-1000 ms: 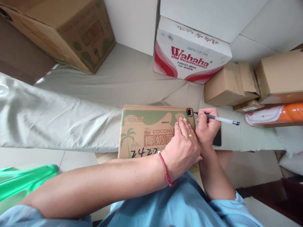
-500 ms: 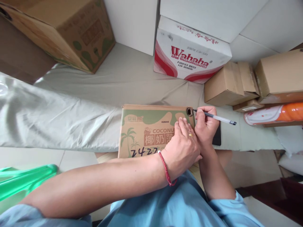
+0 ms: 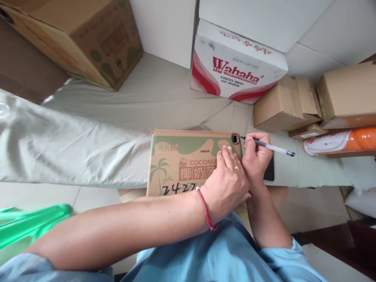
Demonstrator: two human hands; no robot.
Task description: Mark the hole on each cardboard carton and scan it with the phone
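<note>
A brown and green cardboard box lies in front of me, with a palm tree print and handwritten digits on it. My left hand rests flat on its right part, fingers stretched out and a ring on one of them. My right hand is closed round a gel pen at the box's right edge. The pen's tip points left, towards a dark-outlined mark in the box's upper right corner; whether it touches the box I cannot tell. My left hand and wrist overlap my right wrist.
Behind stands a white and red Wahaha water carton. A larger cardboard box is at the back left. Several brown boxes and an orange bottle are on the right. Green plastic shows at the lower left.
The pen and my right fingers have shifted very slightly to the right, away from the dark mark. My left hand and the box have stayed in place.
</note>
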